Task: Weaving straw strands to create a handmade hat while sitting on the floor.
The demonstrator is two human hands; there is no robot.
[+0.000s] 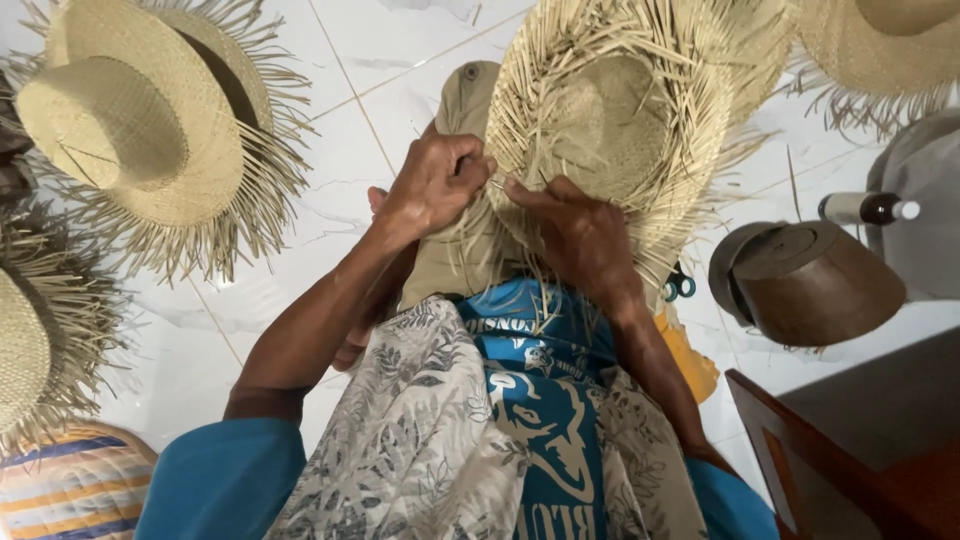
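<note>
1. Two hands meet at the near edge of the unfinished straw hat (610, 120), which lies against my raised knee, far from my chest and a little right of centre.
2. My left hand (435, 180) is curled tight, fingers folded in on a few thin straw strands at the brim's edge.
3. My right hand (580, 235) lies just beside it, almost touching, thumb and forefinger pinched on the same loose strands where the weave stops.
4. That hat is pale and dry, its crown closely plaited and rounded, while the brim breaks into stiff, flat, needle-like ends that stick out all round.
5. Under it my knee is covered in smooth khaki cloth (465, 240); nearer me lie a soft grey leaf-print fabric (420, 430) and a blue printed shirt (545, 400).
6. Far left, a second straw hat (130, 125) rests crown up on the glossy white tiled floor (330, 230), tightly woven with a ragged fringe.
7. A third fringed hat (30, 340) lies at the left edge, and a fourth (880, 50) far right.
8. Right of my hands sits a rounded brown wooden hat block (815, 280), smooth and matt, with a dark bottle (865, 208) beyond it.
9. Near right, a dark polished wooden corner (800, 450) juts in.
</note>
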